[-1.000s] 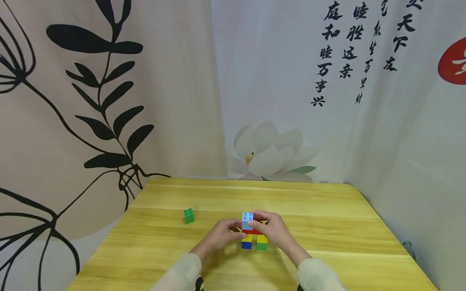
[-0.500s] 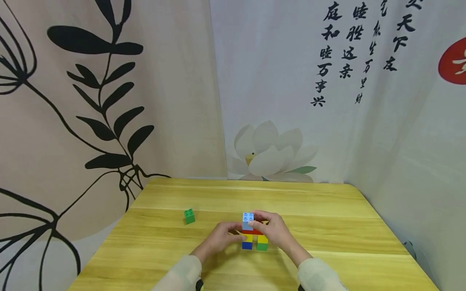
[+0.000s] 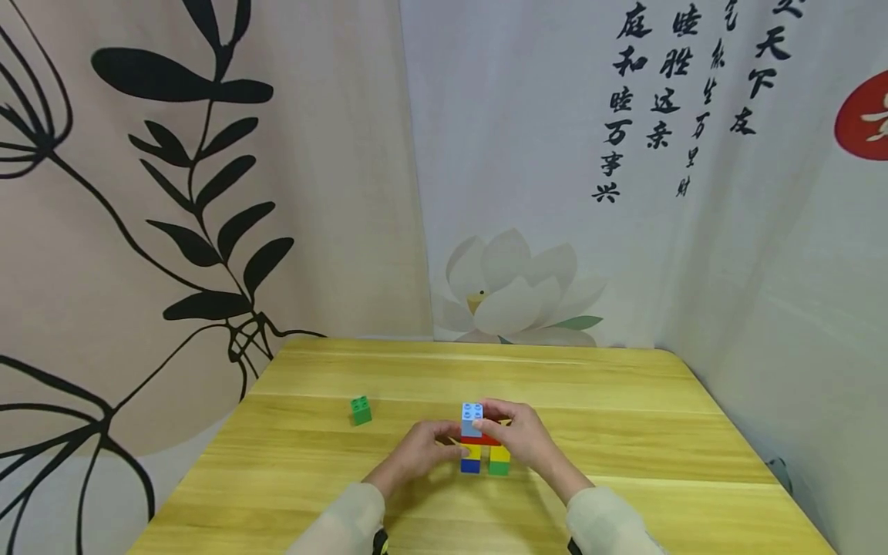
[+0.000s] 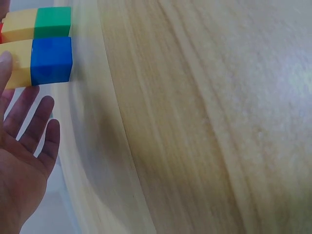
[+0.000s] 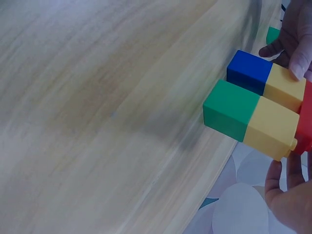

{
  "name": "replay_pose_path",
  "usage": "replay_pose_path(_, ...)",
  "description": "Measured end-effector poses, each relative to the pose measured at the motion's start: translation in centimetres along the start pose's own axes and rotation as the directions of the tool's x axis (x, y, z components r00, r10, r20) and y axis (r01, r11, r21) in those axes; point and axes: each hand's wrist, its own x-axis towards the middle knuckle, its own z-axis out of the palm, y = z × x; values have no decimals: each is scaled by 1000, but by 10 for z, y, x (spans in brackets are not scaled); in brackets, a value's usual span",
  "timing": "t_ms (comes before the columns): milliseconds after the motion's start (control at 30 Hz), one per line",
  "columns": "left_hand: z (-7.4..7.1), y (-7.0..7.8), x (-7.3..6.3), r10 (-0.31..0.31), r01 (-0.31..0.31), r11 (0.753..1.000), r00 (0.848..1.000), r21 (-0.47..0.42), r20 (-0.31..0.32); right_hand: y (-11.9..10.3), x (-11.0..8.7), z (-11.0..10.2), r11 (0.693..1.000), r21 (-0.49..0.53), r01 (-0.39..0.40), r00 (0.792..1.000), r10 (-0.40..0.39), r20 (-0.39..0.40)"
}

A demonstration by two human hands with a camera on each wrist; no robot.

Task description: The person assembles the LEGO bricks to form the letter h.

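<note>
A small structure of toy building bricks stands on the table between both hands. Its two legs are a yellow brick over a blue brick, and another yellow brick over a green brick. Across them lies a red brick, with a light blue brick on its left end. My left hand grips the left leg, thumb on the front of its yellow brick and fingers behind. With thumb in front, my right hand pinches the light blue brick; its other fingers are partly hidden behind the structure.
A loose green brick lies on the wooden table, to the left and farther back. Behind the table's far edge hangs a printed curtain, and a pale curtain runs along the right side.
</note>
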Motion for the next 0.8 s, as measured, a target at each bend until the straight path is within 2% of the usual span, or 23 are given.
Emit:
replay_pose_path(467, 1, 2, -1, -10, 9, 999, 1000, 40, 22, 0, -1, -1, 1000, -9, 11, 1000, -11, 0)
replay_pose_path(800, -6, -1, -4, -9, 9, 999, 1000, 36, -12, 0, -3, -1, 1000, 1, 10, 1000, -10, -6)
